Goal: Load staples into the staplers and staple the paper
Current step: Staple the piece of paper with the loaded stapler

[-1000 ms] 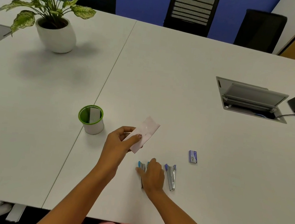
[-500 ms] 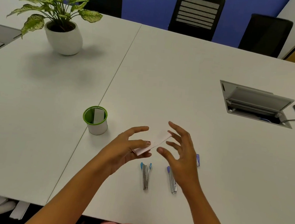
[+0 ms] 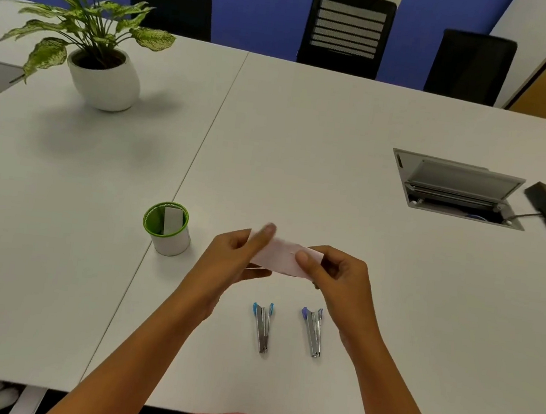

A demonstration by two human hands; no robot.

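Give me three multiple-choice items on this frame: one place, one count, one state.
1. Where is the green-rimmed white cup?
A. left of both hands
B. right of the staplers
C. beside the potted plant

2. How many small metal staplers lie on the white table?
A. one
B. two
C. three

3. What holds the folded pale pink paper?
A. nothing
B. left hand only
C. both hands

Answers: 1 A, the cup stands left of the left hand. 2 B, a blue-tipped stapler and a purple-tipped stapler. 3 C, the right hand pinches the other end.
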